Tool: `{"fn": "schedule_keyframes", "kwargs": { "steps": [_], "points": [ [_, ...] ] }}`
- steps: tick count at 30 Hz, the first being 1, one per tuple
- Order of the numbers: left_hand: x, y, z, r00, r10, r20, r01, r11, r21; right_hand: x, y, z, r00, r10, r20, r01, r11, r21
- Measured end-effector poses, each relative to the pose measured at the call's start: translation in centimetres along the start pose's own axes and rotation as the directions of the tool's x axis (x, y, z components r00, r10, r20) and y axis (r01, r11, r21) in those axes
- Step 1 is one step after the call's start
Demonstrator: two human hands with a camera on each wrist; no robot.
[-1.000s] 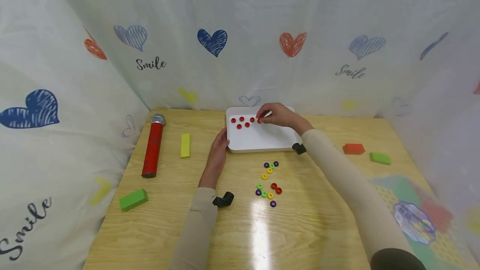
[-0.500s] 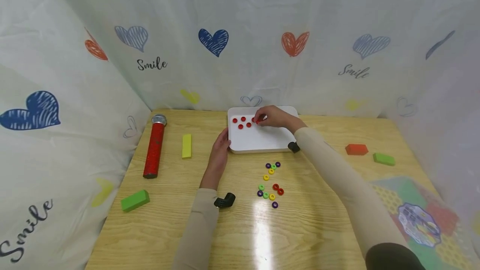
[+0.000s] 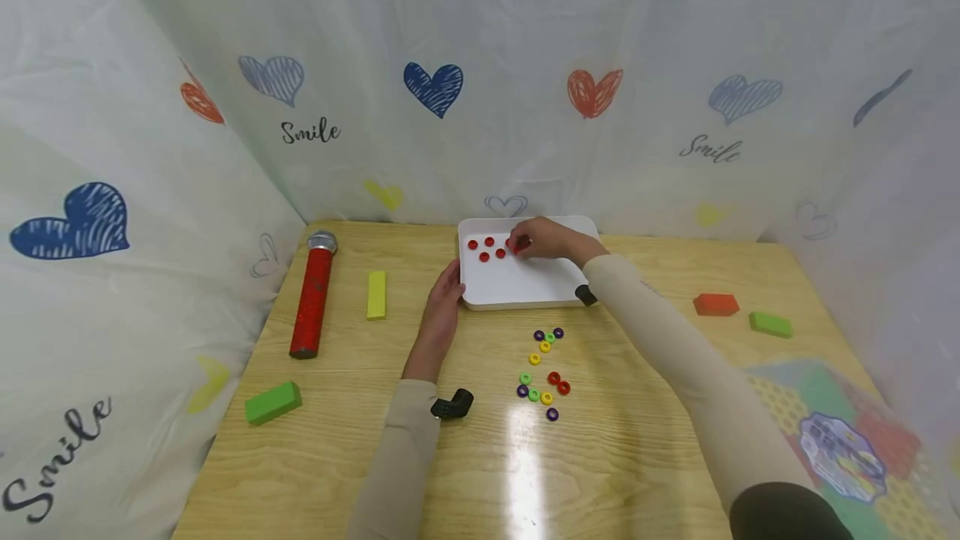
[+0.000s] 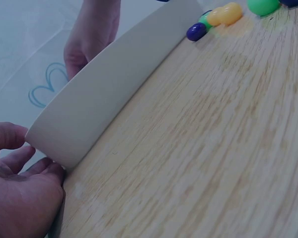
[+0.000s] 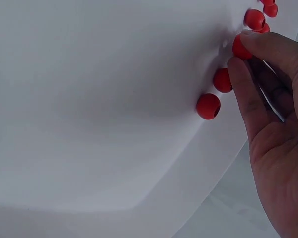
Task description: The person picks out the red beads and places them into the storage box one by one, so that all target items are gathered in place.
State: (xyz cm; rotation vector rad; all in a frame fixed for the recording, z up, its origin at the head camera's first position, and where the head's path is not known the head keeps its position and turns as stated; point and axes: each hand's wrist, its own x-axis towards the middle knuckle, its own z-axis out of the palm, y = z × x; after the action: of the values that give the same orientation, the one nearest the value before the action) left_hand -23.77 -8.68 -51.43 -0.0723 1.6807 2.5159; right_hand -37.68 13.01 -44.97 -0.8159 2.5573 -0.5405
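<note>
A white tray (image 3: 528, 290) lies at the back of the table, holding several red beads (image 3: 483, 257) on its left part. My left hand (image 3: 438, 311) grips the tray's left side; in the left wrist view its thumb is at the rim and its other fingers lie by the bottom edge. Over the tray, my right hand (image 3: 547, 238) pinches a red bead (image 5: 241, 47) between thumb and a finger, low near the tray floor. Other red beads sit right beside those fingertips, one of them (image 5: 208, 106) with its hole showing.
Loose purple, green, yellow and red beads (image 3: 553, 377) lie in front of the tray. To the left are a red microphone (image 3: 312, 298), a yellow block (image 3: 377, 296) and a green block (image 3: 273, 403). At right are a red block (image 3: 716, 305) and a smaller green block (image 3: 770, 324).
My right hand has moved slightly left within the tray, bringing its fingertips closer to the red beads there. The left hand keeps its grip on the tray.
</note>
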Motion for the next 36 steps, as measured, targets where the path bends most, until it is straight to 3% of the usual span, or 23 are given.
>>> {"fn": "schedule_keyframes", "kwargs": {
  "steps": [13,18,25,36],
  "points": [
    [0.0,-0.1,0.2,1.000,-0.003,0.005,0.003,1.000,0.001,-0.8,-0.5,-0.1,1.000,0.015,0.010,-0.015,1.000,0.002],
    [0.0,-0.1,0.2,1.000,-0.013,-0.005,0.013,1.000,0.022,-1.9,-0.9,-0.5,1.000,0.002,-0.031,-0.002,1.000,0.005],
    [0.1,-0.3,-0.2,1.000,-0.015,-0.017,0.016,1.000,0.022,-4.8,-1.7,-0.4,0.989,-0.092,-0.119,0.100,0.993,0.067],
    [0.2,-0.2,-0.1,1.000,-0.025,-0.010,0.026,0.999,0.037,-11.4,-2.9,2.6,0.964,-0.235,-0.126,0.256,0.947,0.193]
  ]
}}
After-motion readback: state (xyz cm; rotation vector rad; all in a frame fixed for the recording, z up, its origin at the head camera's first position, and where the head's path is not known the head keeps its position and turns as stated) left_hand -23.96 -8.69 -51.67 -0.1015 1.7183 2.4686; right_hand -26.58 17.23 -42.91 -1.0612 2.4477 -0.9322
